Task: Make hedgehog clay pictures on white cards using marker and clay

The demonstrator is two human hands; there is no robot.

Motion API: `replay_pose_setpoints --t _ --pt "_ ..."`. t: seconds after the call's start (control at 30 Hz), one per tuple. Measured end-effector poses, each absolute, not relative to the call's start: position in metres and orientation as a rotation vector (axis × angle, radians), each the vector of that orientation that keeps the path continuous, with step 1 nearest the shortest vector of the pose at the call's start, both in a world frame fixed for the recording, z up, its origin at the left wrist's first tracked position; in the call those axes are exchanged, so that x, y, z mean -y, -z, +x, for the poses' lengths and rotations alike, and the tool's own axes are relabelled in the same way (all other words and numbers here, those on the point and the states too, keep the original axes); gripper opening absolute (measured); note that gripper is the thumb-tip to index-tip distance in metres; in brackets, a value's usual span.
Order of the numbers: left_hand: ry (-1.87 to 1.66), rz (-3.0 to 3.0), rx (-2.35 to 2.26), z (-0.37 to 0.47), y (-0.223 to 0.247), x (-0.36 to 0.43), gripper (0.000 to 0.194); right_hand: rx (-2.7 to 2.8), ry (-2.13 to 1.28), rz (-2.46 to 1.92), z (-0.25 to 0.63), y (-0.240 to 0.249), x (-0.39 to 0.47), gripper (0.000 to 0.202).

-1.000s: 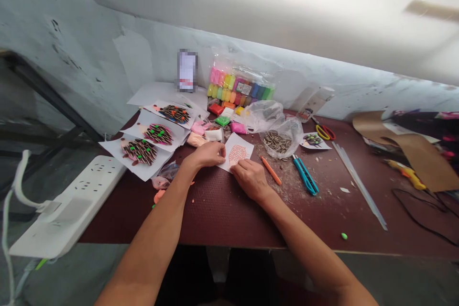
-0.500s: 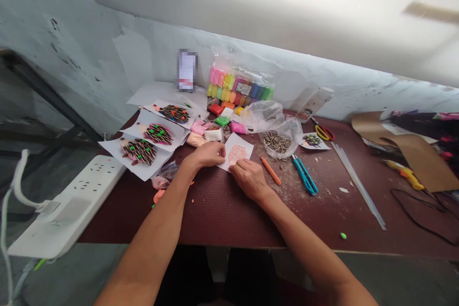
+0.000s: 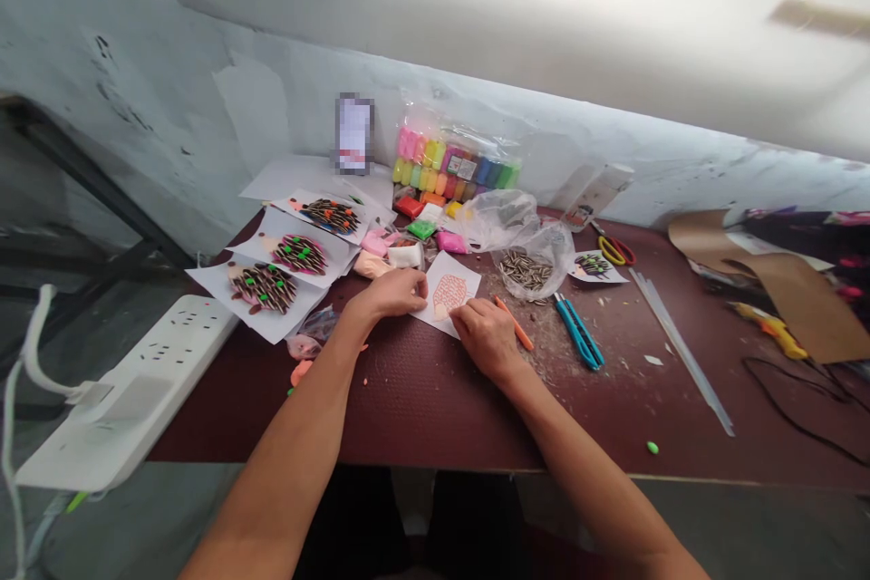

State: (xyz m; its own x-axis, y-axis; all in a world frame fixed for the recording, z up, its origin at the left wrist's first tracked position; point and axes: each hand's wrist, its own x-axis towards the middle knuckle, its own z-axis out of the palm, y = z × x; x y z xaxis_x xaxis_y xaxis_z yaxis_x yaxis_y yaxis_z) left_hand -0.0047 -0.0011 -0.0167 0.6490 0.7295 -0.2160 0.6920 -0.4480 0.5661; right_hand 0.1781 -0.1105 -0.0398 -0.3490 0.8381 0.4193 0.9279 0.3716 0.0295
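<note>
A white card [image 3: 441,276] with an orange patterned drawing lies on the dark red table, between my hands. Pale clay covers the lower left part of the drawing. My left hand [image 3: 402,292] is closed at the card's left edge, its fingertips pinched together; what they hold, if anything, is too small to name. At the card's lower right edge rests my right hand [image 3: 486,335], fingers curled and closed, the fingertips partly hidden. An orange pen-like tool [image 3: 515,323] lies just right of it. Behind my left hand sits a lump of peach clay [image 3: 372,265].
Finished hedgehog cards [image 3: 299,313] lie at the left beside a white power strip [image 3: 129,399]. Packs of coloured clay [image 3: 449,168] lean on the wall. A bag of dark sticks [image 3: 526,272], a teal cutter [image 3: 577,333], scissors [image 3: 615,249] and clear rods [image 3: 683,353] are at the right.
My right hand has moved right, off the lower part of the drawing, uncovering the pale clay there. My left hand has stayed at the card's left edge.
</note>
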Motion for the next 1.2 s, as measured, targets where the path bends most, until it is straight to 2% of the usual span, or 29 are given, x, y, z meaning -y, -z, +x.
replay_pose_setpoints --t 0.97,1.2 --pt "-0.085 2.236 -1.107 -0.0053 0.0182 0.0008 0.026 2.348 0.310 -1.593 0.1757 0.0394 0.1110 0.028" --pt "-0.076 2.249 -1.106 -0.0053 0.0170 0.0010 0.024 2.227 0.045 -1.678 0.1782 0.0371 0.1084 0.016"
